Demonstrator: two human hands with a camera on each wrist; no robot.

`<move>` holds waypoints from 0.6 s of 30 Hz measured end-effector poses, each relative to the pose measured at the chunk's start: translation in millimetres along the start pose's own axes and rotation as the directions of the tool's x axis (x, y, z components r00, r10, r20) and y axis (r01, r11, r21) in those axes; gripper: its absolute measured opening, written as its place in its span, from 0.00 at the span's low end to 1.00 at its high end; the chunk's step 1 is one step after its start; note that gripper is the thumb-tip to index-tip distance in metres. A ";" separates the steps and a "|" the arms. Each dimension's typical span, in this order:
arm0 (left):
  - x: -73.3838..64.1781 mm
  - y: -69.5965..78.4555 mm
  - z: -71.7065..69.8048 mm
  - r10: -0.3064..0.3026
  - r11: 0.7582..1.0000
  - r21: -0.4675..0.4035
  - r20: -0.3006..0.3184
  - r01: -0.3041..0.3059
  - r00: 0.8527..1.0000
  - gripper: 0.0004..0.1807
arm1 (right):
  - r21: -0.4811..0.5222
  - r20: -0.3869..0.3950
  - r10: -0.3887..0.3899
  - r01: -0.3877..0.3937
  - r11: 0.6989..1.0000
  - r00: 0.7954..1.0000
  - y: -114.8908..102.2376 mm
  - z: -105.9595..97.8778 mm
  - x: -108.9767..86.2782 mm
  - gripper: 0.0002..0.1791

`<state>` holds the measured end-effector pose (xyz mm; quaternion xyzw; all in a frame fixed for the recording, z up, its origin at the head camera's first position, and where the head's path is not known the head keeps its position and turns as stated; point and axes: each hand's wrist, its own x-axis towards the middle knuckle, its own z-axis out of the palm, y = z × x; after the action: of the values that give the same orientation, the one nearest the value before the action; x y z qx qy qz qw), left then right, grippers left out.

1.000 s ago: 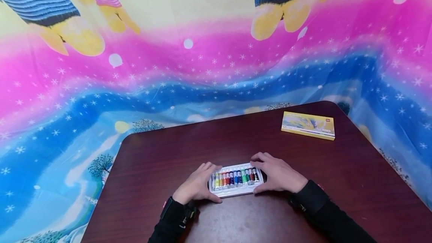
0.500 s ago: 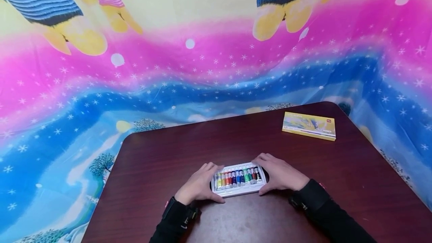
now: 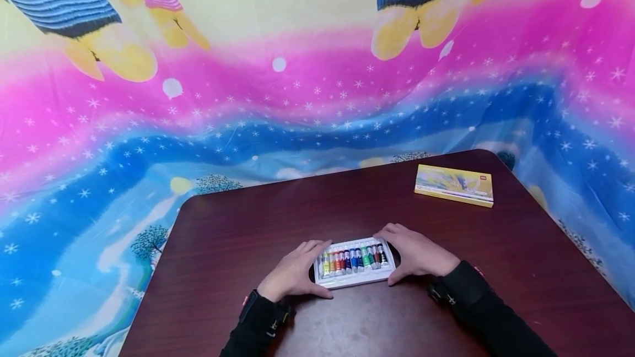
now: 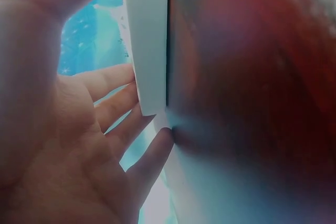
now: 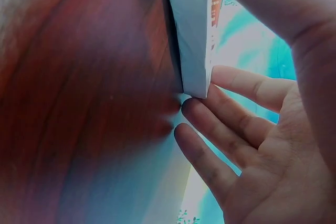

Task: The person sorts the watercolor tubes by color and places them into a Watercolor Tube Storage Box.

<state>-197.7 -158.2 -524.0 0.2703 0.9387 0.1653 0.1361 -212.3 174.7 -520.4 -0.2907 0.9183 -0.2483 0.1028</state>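
Observation:
A white tray (image 3: pixel 358 279) of paint tubes (image 3: pixel 353 259) lies on the dark red-brown table, its colours running from yellow at the left to black at the right. My left hand (image 3: pixel 294 272) grips the tray's left end, thumb at the near corner and fingers at the far one. On the right end, my right hand (image 3: pixel 420 254) holds it the same way. The wrist views show the tray's pale side, with the fingers of the left hand (image 4: pixel 68 140) and right hand (image 5: pixel 268 145) spread around its end and some fingertips near the tabletop.
Farther back on the right of the table (image 3: pixel 278 208) lies a flat yellow box (image 3: pixel 453 185) with a printed picture. A colourful printed cloth (image 3: pixel 317 92) hangs behind the table and along its sides.
Both hands and the tray of paint tubes have slid slightly to the right. The yellow box stays in its place.

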 end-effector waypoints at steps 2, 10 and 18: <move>-0.5 -0.3 -0.9 0.001 1.000 -0.009 0.001 -0.001 1.000 0.64 | 0.001 0.000 0.001 -0.001 1.000 1.000 0.7 -0.1 0.2 0.53; -1.2 -0.6 -1.9 0.002 1.000 -0.017 -0.003 -0.002 1.000 0.63 | 0.007 0.001 0.003 -0.003 1.000 1.000 1.7 -0.3 0.4 0.52; -1.5 -0.2 -1.6 0.001 1.000 -0.015 -0.004 -0.001 1.000 0.62 | 0.018 0.008 -0.005 0.005 1.000 1.000 0.8 -1.0 -1.2 0.52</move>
<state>-197.2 -159.6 -522.4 0.2692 0.9376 0.1729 0.1362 -212.0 176.3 -519.9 -0.2929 0.9149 -0.2558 0.1085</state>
